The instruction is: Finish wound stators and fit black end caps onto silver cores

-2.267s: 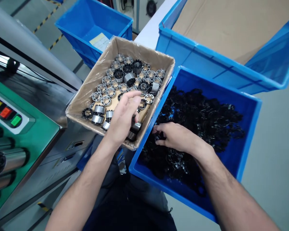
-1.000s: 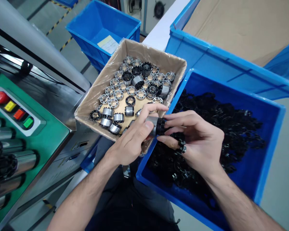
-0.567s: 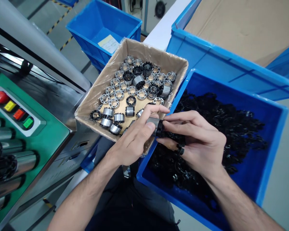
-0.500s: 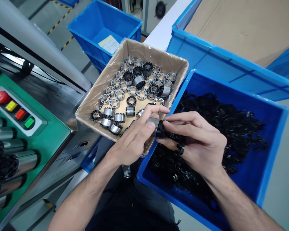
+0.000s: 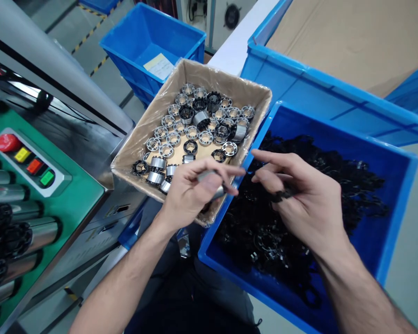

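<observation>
In my left hand (image 5: 186, 195), over the near right corner of a plastic-lined cardboard box (image 5: 139, 125), is a silvery stator core (image 5: 218, 192) held between thumb and fingers. My right hand (image 5: 310, 199) is over the blue bin of black parts, apart from the left hand, with its fingers curled around a black plastic toothed ring (image 5: 282, 195), partly hidden by them. The bin (image 5: 400, 218) holds a heap of black plastic rings (image 5: 334, 185). Several metal cores (image 5: 206, 138), some with black toothed ends, stand or lie in the box.
To the left, a green machine top (image 5: 80, 181) carries a button panel (image 5: 35, 162) and rows of metal cylinders (image 5: 42, 234). Another blue bin (image 5: 125, 41) with a paper slip stands behind the box. A large blue crate (image 5: 282, 65) with cardboard is at the upper right.
My hands have moved apart; they met at the core before. The left hand has tilted the core, and the right hand has drawn back to the right with a black ring.
</observation>
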The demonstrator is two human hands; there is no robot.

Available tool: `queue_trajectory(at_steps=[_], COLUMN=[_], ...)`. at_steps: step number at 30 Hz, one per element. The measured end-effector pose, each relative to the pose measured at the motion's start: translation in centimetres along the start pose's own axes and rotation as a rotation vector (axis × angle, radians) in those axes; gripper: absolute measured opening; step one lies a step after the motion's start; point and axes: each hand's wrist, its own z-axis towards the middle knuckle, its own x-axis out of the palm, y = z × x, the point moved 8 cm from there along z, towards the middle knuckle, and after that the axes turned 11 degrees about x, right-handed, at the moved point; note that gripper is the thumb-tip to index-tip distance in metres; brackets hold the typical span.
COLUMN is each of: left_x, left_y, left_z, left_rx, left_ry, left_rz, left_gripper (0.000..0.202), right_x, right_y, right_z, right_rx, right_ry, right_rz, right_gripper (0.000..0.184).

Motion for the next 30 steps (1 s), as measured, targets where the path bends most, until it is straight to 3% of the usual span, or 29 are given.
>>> queue_trajectory(at_steps=[3, 5, 9, 12, 16, 21, 24, 30], left_x=[-1.4, -1.6, -1.0, -0.2, -0.2, 0.4, 0.6, 0.4], left_y=[0.2, 0.9, 2.1, 2.2, 1.8, 1.5, 1.5, 1.6], left_z=[0.3, 0.3, 0.2, 0.0, -0.4, -0.9, -1.1, -1.2], left_rx=[0.01, -0.049, -0.179, -0.199, -0.192, -0.217, -0.216, -0.177], left_ry=[-0.218, -0.238, -0.127, -0.004, 0.007, 0.083, 0.119, 0.15], left_rz=[-0.023, -0.018, -0.013, 0.032, 0.071, 0.065, 0.088, 0.171], left_gripper=[0.051, 0.035, 0.045, 0.05, 0.053, 0.054, 0.052, 0.051], right_x=[0.5, 1.1, 1.7, 1.9, 1.6, 0.9, 1.4, 2.2], right_y=[-1.2, -1.3, -0.7, -0.2, -0.2, -0.2, 0.0, 0.0], right_z=[0.2, 0.2, 0.1, -0.2, -0.3, -0.1, -0.3, -1.0], right_rx=[0.125, 0.143, 0.193, 0.222, 0.242, 0.185, 0.17, 0.141], right_ry=[0.111, 0.164, 0.226, 0.279, 0.249, 0.086, 0.103, 0.106], right_rz=[0.057, 0.168, 0.424, 0.519, 0.532, 0.524, 0.543, 0.497], right_gripper=[0.033, 0.035, 0.032, 0.029, 0.02, 0.033, 0.031, 0.048])
